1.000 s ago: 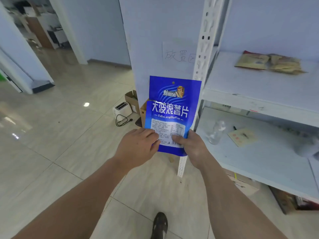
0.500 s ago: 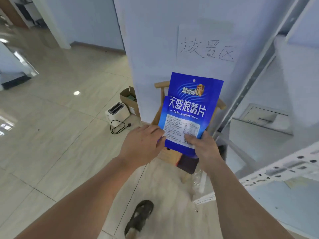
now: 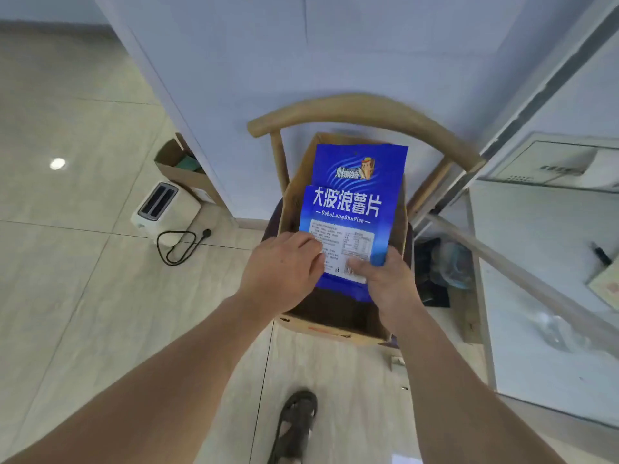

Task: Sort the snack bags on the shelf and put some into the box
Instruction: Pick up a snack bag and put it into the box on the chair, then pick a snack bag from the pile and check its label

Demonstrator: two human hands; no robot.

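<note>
I hold a blue snack bag (image 3: 355, 199) with white lettering by its lower edge, my left hand (image 3: 284, 269) at its bottom left and my right hand (image 3: 385, 283) at its bottom right. The bag hangs flat over an open cardboard box (image 3: 335, 326) that stands on the seat of a wooden chair (image 3: 361, 112). The box's dark inside shows below the bag; its far part is hidden by the bag.
A white toaster (image 3: 164, 209) with a black cord and a small open carton (image 3: 177, 169) sit on the tiled floor at left. White shelf boards (image 3: 542, 279) and a metal upright lie to the right. My sandalled foot (image 3: 298, 423) is just before the chair.
I have stepped left from the shelf to the chair, and the view has tilted down. The bag, held by both hands throughout, has come over the open box.
</note>
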